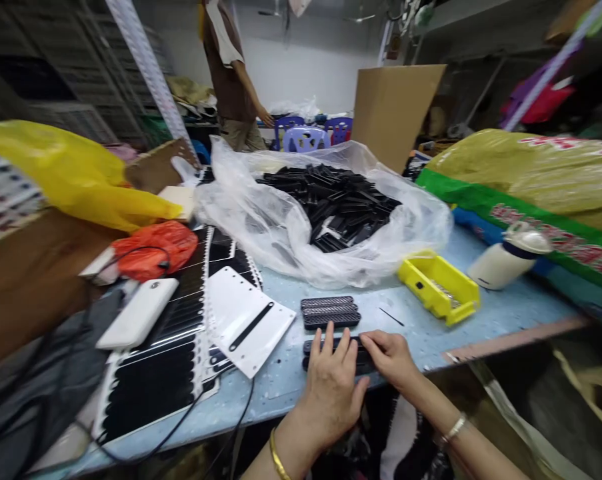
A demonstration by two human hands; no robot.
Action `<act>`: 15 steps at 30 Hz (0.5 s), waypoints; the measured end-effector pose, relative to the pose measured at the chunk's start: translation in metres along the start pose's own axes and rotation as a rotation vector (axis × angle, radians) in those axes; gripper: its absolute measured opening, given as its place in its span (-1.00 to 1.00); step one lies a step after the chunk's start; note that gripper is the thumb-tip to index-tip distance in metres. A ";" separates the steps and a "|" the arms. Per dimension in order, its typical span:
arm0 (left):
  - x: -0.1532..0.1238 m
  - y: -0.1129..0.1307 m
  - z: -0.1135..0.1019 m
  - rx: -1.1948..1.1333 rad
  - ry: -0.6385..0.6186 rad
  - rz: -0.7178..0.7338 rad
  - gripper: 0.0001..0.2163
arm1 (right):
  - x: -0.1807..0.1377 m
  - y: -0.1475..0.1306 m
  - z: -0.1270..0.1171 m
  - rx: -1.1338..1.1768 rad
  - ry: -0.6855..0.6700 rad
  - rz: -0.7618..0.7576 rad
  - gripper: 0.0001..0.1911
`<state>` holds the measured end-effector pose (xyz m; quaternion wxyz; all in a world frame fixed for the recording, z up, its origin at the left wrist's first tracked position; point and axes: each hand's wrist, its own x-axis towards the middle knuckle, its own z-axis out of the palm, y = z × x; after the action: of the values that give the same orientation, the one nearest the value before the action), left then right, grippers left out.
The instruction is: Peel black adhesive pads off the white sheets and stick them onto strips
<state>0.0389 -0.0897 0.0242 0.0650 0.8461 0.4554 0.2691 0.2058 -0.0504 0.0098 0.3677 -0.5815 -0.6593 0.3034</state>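
Observation:
My left hand (331, 383) lies flat, fingers spread, on a black ridged plastic strip (363, 357) at the near edge of the pale blue table (421, 333). My right hand (391, 357) has its fingers curled onto the strip's right end. A second stack of black ridged strips (329, 311) sits just beyond my hands. Further back, a clear plastic bag (281, 227) holds a heap of black plastic parts (338, 203).
A yellow bin (438, 287) and a white bottle (503, 260) stand to the right. White and black sheets (181, 347), a white power bank (138, 321) with cable, an orange bag (153, 248) and a yellow bag (75, 173) lie left. A person (231, 73) stands behind.

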 end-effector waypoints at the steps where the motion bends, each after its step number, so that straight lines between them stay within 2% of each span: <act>1: -0.003 -0.003 -0.004 0.012 0.000 -0.020 -0.54 | -0.001 0.000 0.000 -0.005 -0.002 -0.003 -0.60; 4: -0.021 -0.019 -0.021 0.088 0.061 -0.107 -0.58 | -0.003 0.002 -0.003 -0.013 -0.002 -0.017 -0.57; 8: -0.056 -0.053 -0.045 0.296 0.270 -0.184 -0.68 | -0.002 0.003 -0.011 0.030 -0.053 0.062 -0.48; 10: -0.069 -0.070 -0.051 0.394 0.313 -0.222 -0.67 | 0.000 0.000 -0.015 0.036 -0.008 0.068 -0.46; 12: -0.075 -0.085 -0.053 0.445 0.304 -0.278 -0.73 | 0.003 -0.007 -0.017 -0.006 0.061 -0.024 -0.54; 15: -0.074 -0.095 -0.054 0.467 0.305 -0.306 -0.75 | 0.009 -0.031 -0.006 -0.102 0.087 -0.304 -0.72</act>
<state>-0.0917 -0.1017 0.0065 -0.1606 0.7097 0.6313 0.2682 0.1937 -0.0455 0.0399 0.4076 -0.5052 -0.7378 0.1851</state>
